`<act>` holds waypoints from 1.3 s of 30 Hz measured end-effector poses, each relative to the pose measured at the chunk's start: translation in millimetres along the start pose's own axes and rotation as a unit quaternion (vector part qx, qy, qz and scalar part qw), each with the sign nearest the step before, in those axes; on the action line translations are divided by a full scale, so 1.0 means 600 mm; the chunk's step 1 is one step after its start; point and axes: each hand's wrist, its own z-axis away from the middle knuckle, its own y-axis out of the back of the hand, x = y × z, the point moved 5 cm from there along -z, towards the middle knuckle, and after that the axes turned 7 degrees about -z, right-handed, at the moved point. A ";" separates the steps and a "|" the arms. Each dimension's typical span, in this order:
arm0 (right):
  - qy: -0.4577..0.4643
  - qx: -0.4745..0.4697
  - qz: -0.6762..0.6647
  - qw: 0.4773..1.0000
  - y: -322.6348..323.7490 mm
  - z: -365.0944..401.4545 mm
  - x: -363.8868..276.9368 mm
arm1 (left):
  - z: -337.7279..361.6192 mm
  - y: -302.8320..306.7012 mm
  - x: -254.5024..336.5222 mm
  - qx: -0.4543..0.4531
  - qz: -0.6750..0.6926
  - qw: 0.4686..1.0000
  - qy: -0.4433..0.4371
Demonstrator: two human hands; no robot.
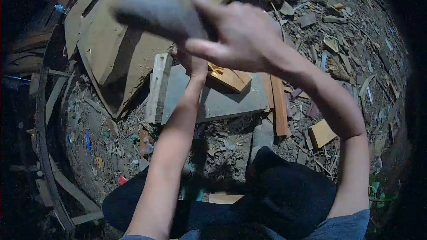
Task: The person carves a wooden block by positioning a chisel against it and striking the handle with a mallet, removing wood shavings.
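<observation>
My right hand is raised at the upper middle, its fingers wrapped round a thick, greyish, motion-blurred tool that points to the left. Below it, my left hand is low over a flat grey board, partly hidden behind the right hand and the tool. What its fingers hold, if anything, is hidden. Just right of my left hand, a light brown wood block with orange-yellow bits on top lies on the board.
Large curved wood slabs lie at the upper left. A weathered upright plank borders the board, with a reddish plank on its right. A wood piece and many chips cover the ground. My knees are below.
</observation>
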 end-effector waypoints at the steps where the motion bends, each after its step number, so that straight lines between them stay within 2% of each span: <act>1: -0.043 -0.131 0.089 0.986 -0.023 0.000 0.014 | 0.012 0.006 0.017 0.113 -0.117 0.984 -0.074; 2: -0.022 -0.122 0.145 0.982 -0.018 -0.004 0.009 | 0.014 0.008 0.013 0.111 -0.117 0.984 -0.076; 3: -0.022 -0.124 0.146 0.981 -0.013 -0.005 0.004 | 0.011 0.006 0.006 0.096 -0.091 0.988 -0.075; 5: 0.010 0.009 0.028 1.000 0.010 -0.005 -0.018 | 0.005 -0.017 0.007 0.057 -0.044 0.995 -0.064; 6: 0.098 0.151 -0.014 0.984 0.019 0.003 -0.025 | 0.031 0.009 -0.004 0.042 -0.019 0.997 -0.061; 7: 0.098 0.149 -0.016 0.984 0.014 0.004 -0.023 | 0.021 0.001 -0.005 0.028 0.005 0.998 -0.060; 9: -0.044 -0.068 0.102 0.991 -0.023 0.004 0.011 | 0.016 0.017 -0.010 -0.001 0.055 0.996 -0.066; 10: -0.032 -0.072 0.060 0.995 -0.033 0.001 0.028 | 0.009 0.019 -0.008 -0.017 0.083 0.994 -0.072; 11: -0.034 -0.068 0.062 0.995 -0.026 0.000 0.023 | 0.011 0.023 -0.010 -0.033 0.112 0.990 -0.076; 13: -0.001 0.038 -0.005 0.999 -0.002 0.001 -0.001 | 0.011 0.014 -0.013 -0.066 0.162 0.983 -0.063; 14: 0.070 0.150 -0.021 0.986 0.009 0.009 -0.015 | 0.010 0.017 -0.025 -0.081 0.186 0.978 -0.055; 15: 0.070 0.144 -0.023 0.987 0.006 0.012 -0.012 | 0.001 0.010 -0.030 -0.096 0.208 0.972 -0.049; 16: 0.011 0.025 0.041 0.999 -0.014 0.012 -0.001 | -0.003 0.018 -0.040 -0.111 0.229 0.966 -0.049; 17: -0.047 -0.090 0.106 0.989 -0.029 0.016 0.014 | 0.002 0.033 -0.038 -0.127 0.253 0.958 -0.053; 18: -0.077 -0.084 -0.013 0.993 -0.047 0.013 0.037 | -0.001 0.039 -0.032 -0.144 0.280 0.947 -0.061; 21: -0.102 -0.034 -0.045 0.993 -0.047 0.044 0.058 | -0.007 0.067 -0.041 -0.182 0.357 0.914 -0.057; 22: -0.165 -0.065 -0.098 0.979 -0.054 0.058 0.074 | -0.013 0.095 0.009 -0.155 0.243 0.954 0.079; 23: -0.165 -0.072 -0.100 0.979 -0.062 0.071 0.089 | -0.009 0.097 0.003 -0.155 0.239 0.955 0.085; 25: -0.263 -0.077 -0.216 0.937 -0.100 0.115 0.148 | -0.011 0.097 -0.019 -0.123 0.260 0.950 0.121; 26: -0.275 -0.073 -0.214 0.934 -0.126 0.145 0.176 | 0.000 0.080 -0.043 -0.160 0.362 0.897 0.196; 27: -0.287 -0.070 -0.211 0.932 -0.145 0.173 0.196 | 0.000 0.083 -0.037 -0.163 0.366 0.895 0.195; 29: -0.351 -0.148 -0.147 0.913 -0.160 0.218 0.199 | -0.003 0.105 -0.025 -0.151 0.387 0.890 0.187; 30: -0.384 -0.169 -0.191 0.887 -0.175 0.241 0.200 | -0.002 0.106 -0.023 -0.145 0.401 0.884 0.193; 31: -0.385 -0.174 -0.193 0.886 -0.188 0.259 0.205 | -0.001 0.108 -0.023 -0.145 0.397 0.885 0.196; 34: -0.359 -0.232 -0.029 0.904 -0.203 0.281 0.216 | 0.000 0.101 -0.020 -0.140 0.418 0.875 0.201; 39: -0.359 -0.214 -0.064 0.906 -0.209 0.286 0.225 | 0.002 0.108 -0.012 -0.104 0.394 0.889 0.207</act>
